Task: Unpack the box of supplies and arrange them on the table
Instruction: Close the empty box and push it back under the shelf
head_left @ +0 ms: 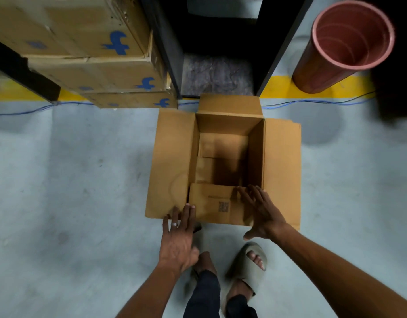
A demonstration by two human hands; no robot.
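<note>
Cardboard box (223, 157) sits open on the grey floor (83, 180), its four flaps spread and nothing but bare cardboard showing inside. Both hands are flat-fingered and hold nothing — the left hand (178, 239) touches the near-left flap corner, the right hand (261, 212) rests on the near flap (215, 204). Better to press that near flap fully outward first — supplies may hide in the shadowed bottom.
</note>
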